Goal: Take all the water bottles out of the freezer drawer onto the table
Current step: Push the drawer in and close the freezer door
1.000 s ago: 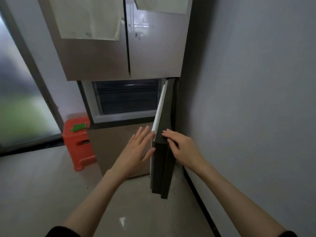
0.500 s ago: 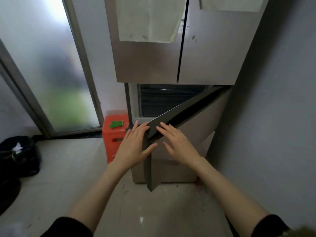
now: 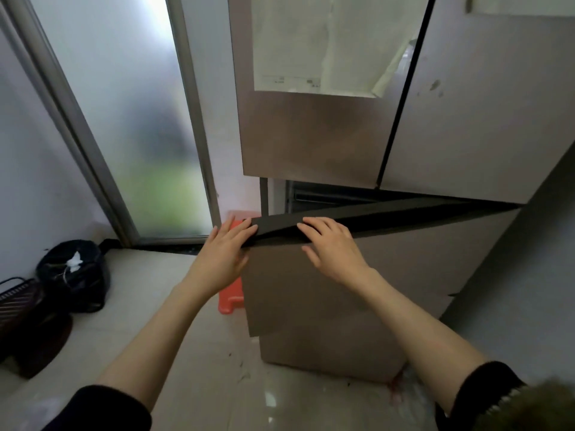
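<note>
Both the left hand and right hand lie flat-fingered on the top edge of the stiff, probably heavy freezer door; no water bottles show, presumably behind it.

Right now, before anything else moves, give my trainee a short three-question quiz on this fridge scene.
1. True or false: a water bottle is visible in this view.
2. Multiple choice: where do the left hand and right hand rest? A) on the upper doors B) on the freezer door, near its top edge C) on the orange stool
3. Fill in: the black bag sits on the floor to the ____ of the fridge.

Key:
1. False; no bottle shows.
2. B; straight fingers lie on the door's free end, which stands partly open.
3. Left, beside the frosted glass door.
</note>
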Available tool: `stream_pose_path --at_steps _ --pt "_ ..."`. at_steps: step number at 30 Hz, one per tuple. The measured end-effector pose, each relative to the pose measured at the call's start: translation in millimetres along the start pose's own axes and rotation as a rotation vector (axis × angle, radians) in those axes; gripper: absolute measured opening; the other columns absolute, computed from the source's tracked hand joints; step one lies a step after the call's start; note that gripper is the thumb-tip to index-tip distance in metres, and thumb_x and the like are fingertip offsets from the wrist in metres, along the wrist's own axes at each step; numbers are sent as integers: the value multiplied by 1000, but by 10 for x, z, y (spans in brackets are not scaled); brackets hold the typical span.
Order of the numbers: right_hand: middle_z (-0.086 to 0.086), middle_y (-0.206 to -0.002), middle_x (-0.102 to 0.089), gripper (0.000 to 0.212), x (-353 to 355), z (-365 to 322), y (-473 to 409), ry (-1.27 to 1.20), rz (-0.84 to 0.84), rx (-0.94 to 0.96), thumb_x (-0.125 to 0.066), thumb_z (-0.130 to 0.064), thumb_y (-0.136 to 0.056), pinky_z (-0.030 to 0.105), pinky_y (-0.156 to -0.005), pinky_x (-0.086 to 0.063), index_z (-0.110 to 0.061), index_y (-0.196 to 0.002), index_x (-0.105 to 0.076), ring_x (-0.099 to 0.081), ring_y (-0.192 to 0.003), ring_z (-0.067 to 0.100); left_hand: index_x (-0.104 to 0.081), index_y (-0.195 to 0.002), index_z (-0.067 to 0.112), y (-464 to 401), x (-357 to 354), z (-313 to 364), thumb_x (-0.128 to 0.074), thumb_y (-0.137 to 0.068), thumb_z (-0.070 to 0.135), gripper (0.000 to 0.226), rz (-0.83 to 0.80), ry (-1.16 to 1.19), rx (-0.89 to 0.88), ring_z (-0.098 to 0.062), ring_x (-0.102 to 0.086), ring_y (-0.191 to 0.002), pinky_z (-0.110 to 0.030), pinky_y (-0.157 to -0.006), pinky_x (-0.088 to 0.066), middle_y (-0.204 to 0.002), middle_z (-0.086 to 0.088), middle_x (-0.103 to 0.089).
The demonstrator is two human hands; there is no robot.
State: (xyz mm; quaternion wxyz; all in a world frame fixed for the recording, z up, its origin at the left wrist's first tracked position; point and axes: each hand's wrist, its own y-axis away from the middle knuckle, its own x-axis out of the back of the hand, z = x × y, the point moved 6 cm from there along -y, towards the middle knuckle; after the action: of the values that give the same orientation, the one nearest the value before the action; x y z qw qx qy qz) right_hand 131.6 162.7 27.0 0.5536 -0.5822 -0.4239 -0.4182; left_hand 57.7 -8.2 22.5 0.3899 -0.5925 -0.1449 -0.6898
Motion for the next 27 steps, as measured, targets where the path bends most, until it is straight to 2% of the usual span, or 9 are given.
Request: stream_pose_path --at_steps 4,8,11,13,15,17,21,24,27 --pt "-1 -152 -27 51 -108 151 -293 28 -10 -23 -40 -32 -97 42 -116 -12 -19 -144 -28 -21 -141 18 -31 -143 20 -304 -55 -112 -46 -95 33 53 63 -25 46 -23 -5 -145 -41 -117 -11 -153 -1 -25" --pt "1 -152 -28 48 -200 253 -553 83 19 -16 -40 -31 -97 44 -115 -13 -16 -141 -33 -24 -140 19 -40 -139 14 -651 -110 -213 -49 -94 32 49 106 -47 65 -28 -10 -144 -44 -116 -14 -149 -5 -34" --pt "6 -141 -45 42 -259 298 -744 120 66 -30 -54 -26 -91 48 -109 -26 -12 -130 -50 -42 -130 25 -54 -125 9 -913 -114 -299 -57 -90 26 39 159 -60 36 -34 -20 -141 -48 -114 -22 -135 -12 -49" --pt "6 -120 -63 38 -264 329 -856 150 140 -43 -72 -25 -77 48 -97 -43 -12 -112 -64 -60 -110 26 -60 -112 7 -1054 -122 -348 -63 -86 21 30 195 -63 11 -37 -27 -138 -51 -110 -28 -124 -15 -57" --pt "3 -105 -69 39 -274 367 -953 180 191 -60 -82 -26 -64 44 -86 -50 -14 -99 -69 -66 -95 23 -62 -105 6 -1158 -145 -394 -68 -82 17 26 214 -70 -12 -40 -32 -135 -54 -108 -31 -118 -17 -59" --pt "1 -101 -69 41 -289 387 -1019 214 237 -57 -84 -27 -61 43 -86 -51 -15 -97 -69 -66 -92 21 -64 -100 6 -1231 -171 -443 -73 -76 16 28 228 -88 -52 -44 -36 -131 -57 -104 -35 -116 -20 -59" --pt "6 -113 -65 51 -307 450 -1082 303 344 -57 -80 -29 -65 51 -98 -42 -13 -110 -65 -61 -108 25 -61 -100 7 -1375 -202 -550 -76 -73 19 33 255 -115 -112 -46 -31 -133 -60 -103 -34 -131 -23 -49" --pt "12 -138 -49 71 -269 498 -1163 395 344 -85 -77 -37 -67 60 -106 -28 -14 -129 -53 -44 -130 30 -50 -118 11 -1452 -228 -603 -73 -76 21 49 292 -106 -146 -42 -23 -138 -58 -107 -28 -145 -22 -34" --pt "11 -150 -33 86 -260 563 -1229 447 344 -118 -75 -45 -67 62 -108 -18 -18 -140 -38 -29 -139 30 -33 -138 17 -1530 -234 -628 -70 -79 21 70 317 -84 -169 -36 -11 -142 -54 -111 -22 -153 -18 -17"
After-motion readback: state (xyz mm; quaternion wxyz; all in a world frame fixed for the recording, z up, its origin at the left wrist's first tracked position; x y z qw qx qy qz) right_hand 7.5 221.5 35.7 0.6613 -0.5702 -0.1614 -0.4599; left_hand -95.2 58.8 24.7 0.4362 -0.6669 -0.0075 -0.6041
